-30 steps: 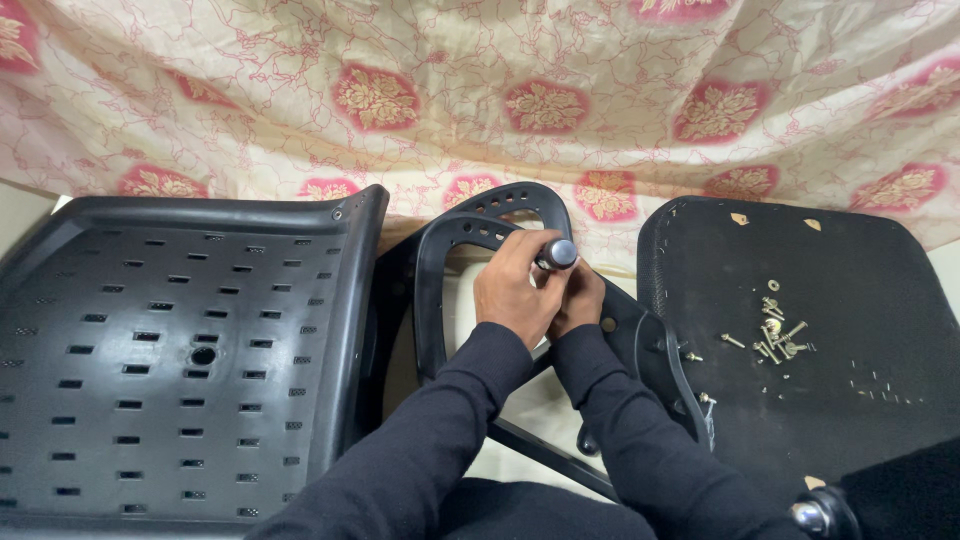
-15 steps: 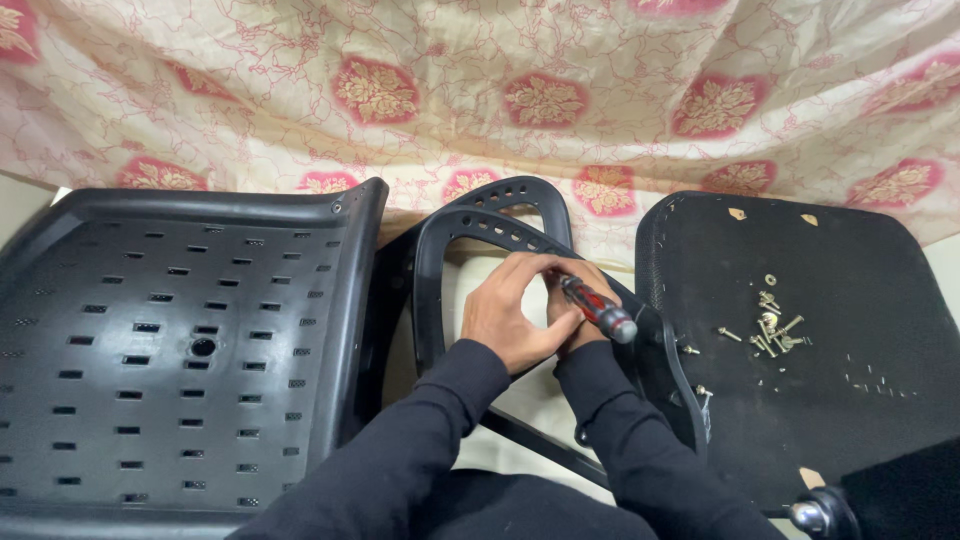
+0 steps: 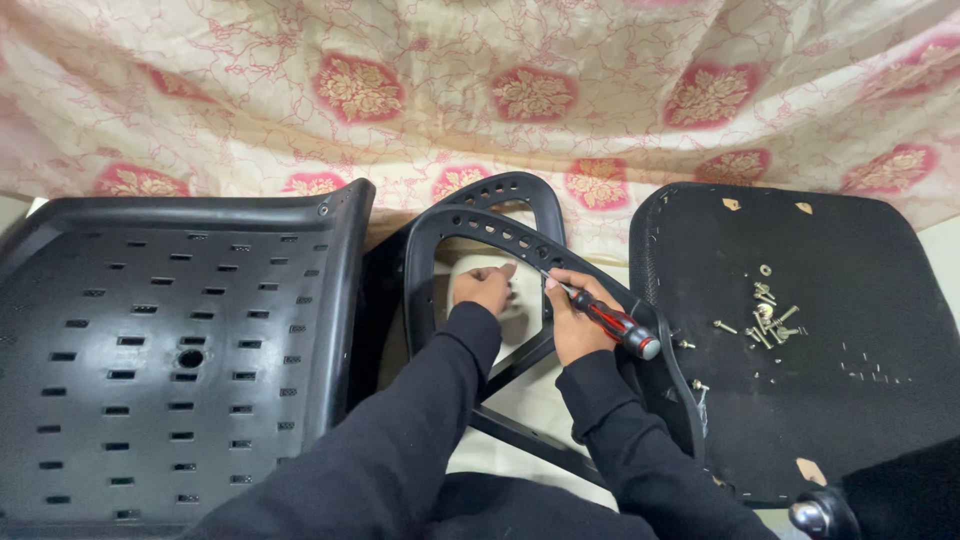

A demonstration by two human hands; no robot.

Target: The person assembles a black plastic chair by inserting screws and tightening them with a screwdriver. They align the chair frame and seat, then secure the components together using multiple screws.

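in the head view, the right hand [image 3: 572,325] has its grip closed around a screwdriver [image 3: 610,322] with a red and black handle, its tip pointing up-left toward the black armrest frame [image 3: 470,222]. the left hand [image 3: 484,288] sits inside the frame's opening with fingers curled; whether its grip holds anything cannot be told. a perforated black seat shell [image 3: 170,350] lies to the left. to the right, a black seat underside [image 3: 850,300] carries a small heap of screws [image 3: 768,318]. a patterned cloth [image 3: 480,90] hangs behind.
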